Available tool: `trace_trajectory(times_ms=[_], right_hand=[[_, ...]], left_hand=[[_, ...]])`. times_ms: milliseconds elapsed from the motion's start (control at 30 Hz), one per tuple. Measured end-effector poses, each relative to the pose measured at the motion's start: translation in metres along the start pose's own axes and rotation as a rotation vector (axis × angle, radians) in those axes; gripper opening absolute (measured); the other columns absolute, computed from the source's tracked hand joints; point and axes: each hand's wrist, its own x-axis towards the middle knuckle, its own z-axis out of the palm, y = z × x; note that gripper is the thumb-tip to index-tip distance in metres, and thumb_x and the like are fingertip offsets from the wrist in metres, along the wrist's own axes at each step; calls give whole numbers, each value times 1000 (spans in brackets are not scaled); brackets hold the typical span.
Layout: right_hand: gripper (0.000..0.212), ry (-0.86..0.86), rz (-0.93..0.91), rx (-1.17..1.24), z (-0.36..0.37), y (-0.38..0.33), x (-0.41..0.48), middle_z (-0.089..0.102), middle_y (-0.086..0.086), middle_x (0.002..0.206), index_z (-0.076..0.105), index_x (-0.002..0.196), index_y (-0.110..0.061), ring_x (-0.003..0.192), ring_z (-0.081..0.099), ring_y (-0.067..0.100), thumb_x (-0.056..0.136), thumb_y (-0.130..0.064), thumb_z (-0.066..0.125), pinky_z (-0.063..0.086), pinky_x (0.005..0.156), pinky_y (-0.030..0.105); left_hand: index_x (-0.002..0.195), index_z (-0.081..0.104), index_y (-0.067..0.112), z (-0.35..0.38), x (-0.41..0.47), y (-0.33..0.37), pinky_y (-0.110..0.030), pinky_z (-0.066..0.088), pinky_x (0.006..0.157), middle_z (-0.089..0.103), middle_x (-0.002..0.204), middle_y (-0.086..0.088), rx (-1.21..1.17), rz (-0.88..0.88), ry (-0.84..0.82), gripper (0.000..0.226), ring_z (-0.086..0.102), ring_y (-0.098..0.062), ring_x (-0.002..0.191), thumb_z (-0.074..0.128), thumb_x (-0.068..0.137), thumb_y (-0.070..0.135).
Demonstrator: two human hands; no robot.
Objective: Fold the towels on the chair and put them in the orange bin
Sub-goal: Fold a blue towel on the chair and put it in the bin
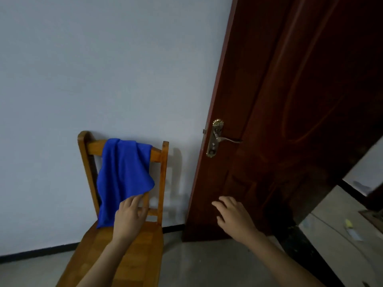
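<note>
Over the wooden chair (164,172) backrest: blue towel (122,175) hangs unfolded, its lower end reaching the seat | left hand (129,216), fingers nearly straight, touches the towel's lower edge | right hand (234,218) spread, empty, in air before the dark red door (290,121)

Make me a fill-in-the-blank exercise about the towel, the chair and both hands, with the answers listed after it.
1. The towel draped over the back of the chair is ____ in colour.
2. The left hand touches the lower edge of the ____.
3. The right hand hovers in front of the door, holding ____.

Missing words: blue; towel; nothing.
</note>
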Motion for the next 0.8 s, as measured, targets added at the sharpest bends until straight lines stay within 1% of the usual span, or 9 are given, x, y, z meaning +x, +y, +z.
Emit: trace_trajectory(times_ms=[167,367,500,567,600,667,700,733,800], right_hand=[[48,-82,-146,53,16,9,44,28,1,149,28,144,-20,137,25,21,97,-26,39,26,108,32],[47,-79,-371,79,26,-3,104,32,2,144,31,142,-19,134,28,20,96,-25,41,27,105,32],[49,-14,-482,85,13,-10,160,32,4,146,31,143,-19,135,28,21,96,-24,42,27,108,34],[47,34,-512,95,5,-18,194,37,6,142,37,140,-17,133,33,22,94,-22,45,31,105,34],[45,72,-549,91,0,-24,209,45,7,136,45,134,-15,128,41,24,90,-20,50,37,101,34],[38,114,-607,101,-7,-38,246,63,7,110,64,110,-15,101,62,26,72,-21,62,52,81,32],[37,90,-596,114,-11,-44,264,66,5,98,68,98,-17,88,67,25,62,-23,63,55,71,30],[37,106,-602,105,-13,-48,280,67,4,94,68,95,-17,84,67,25,59,-24,62,55,67,30],[39,91,-625,119,-18,-62,313,62,8,110,62,112,-13,102,60,29,73,-19,59,50,83,36]], left_hand=[[134,47,14,9,-27,1,-38,38,102,51,134,-7,85,-163,14,44,43,-24,126,54,92,24],[133,48,11,-7,-2,-22,-40,38,100,51,134,-11,155,-320,131,44,44,-28,125,54,92,23],[134,46,11,1,32,-29,-40,40,98,49,135,-12,97,-398,210,43,44,-27,124,53,93,22],[133,47,10,8,57,-30,-40,41,98,49,135,-11,47,-406,240,43,45,-27,123,53,92,21],[133,46,10,13,69,-29,-39,41,98,49,135,-11,24,-409,249,43,45,-26,123,53,92,20],[133,46,10,21,99,-27,-38,39,99,48,136,-10,-30,-422,269,43,44,-25,124,54,92,20],[133,46,10,23,115,-24,-38,38,100,48,136,-10,-60,-416,284,44,43,-25,125,54,91,20],[133,46,11,25,130,-21,-36,37,100,47,137,-9,-82,-401,295,44,42,-24,125,55,91,21],[134,46,14,25,165,-18,-33,37,100,46,137,-6,-91,-369,314,45,42,-21,126,56,91,25]])
